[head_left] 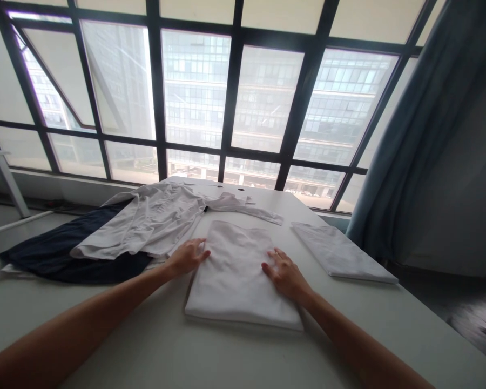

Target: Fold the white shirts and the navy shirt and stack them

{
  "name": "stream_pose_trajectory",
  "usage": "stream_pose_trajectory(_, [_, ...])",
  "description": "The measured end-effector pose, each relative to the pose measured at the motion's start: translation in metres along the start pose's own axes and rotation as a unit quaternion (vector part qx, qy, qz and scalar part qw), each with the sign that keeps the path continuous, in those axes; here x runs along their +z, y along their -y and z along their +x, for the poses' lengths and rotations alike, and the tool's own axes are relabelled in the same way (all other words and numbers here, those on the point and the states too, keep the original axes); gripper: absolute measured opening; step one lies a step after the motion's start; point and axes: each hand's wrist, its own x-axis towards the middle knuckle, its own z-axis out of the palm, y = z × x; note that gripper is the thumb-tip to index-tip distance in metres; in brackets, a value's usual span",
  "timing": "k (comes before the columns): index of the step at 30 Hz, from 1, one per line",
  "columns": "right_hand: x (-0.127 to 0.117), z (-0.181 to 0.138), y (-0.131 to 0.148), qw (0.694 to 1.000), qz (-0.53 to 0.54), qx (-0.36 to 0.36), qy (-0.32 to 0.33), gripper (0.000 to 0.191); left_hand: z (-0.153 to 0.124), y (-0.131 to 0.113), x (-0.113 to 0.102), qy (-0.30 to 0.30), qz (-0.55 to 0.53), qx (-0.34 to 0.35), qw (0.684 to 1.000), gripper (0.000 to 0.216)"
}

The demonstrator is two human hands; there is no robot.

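A folded white garment (238,281) lies flat on the white table in front of me. At its left edge rests my left hand (188,256), thumb on the cloth and fingers stretched forward along the side. My right hand (287,274) lies on the right edge with its fingers apart, touching the top of the fabric. Neither hand grips the cloth. Beyond my left hand a loose white shirt (154,216) is spread out, wrinkled, with one sleeve reaching right. Under it is a dark navy garment (76,251).
A second folded white garment (342,251) lies near the right edge of the table (389,329). Behind the table stand large black-framed windows (196,89), one pane tilted open at left. A blue-grey curtain (409,140) hangs at right. A white metal frame (10,183) stands at far left.
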Motion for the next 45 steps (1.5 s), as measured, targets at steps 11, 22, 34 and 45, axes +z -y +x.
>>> stream_pose_trajectory(11, [-0.034, 0.004, -0.021, 0.990, 0.128, -0.046, 0.032, 0.038, -0.010, -0.025, -0.026, 0.245, -0.253, -0.094, 0.931, 0.056])
stream_pose_trajectory(22, [-0.010, 0.026, -0.030, 0.974, 0.214, 0.054, -0.040, 0.044, -0.001, -0.023, -0.018, 0.097, -0.253, -0.202, 0.941, 0.064])
stream_pose_trajectory(34, [-0.005, 0.036, -0.030, 0.865, 0.492, 0.074, -0.064, 0.043, 0.006, -0.029, -0.018, 0.038, -0.561, -0.224, 0.796, 0.037])
stream_pose_trajectory(45, [-0.016, 0.015, 0.002, 0.986, 0.044, -0.127, -0.100, 0.047, -0.013, -0.042, -0.007, -0.028, 0.051, 0.131, 0.990, 0.043])
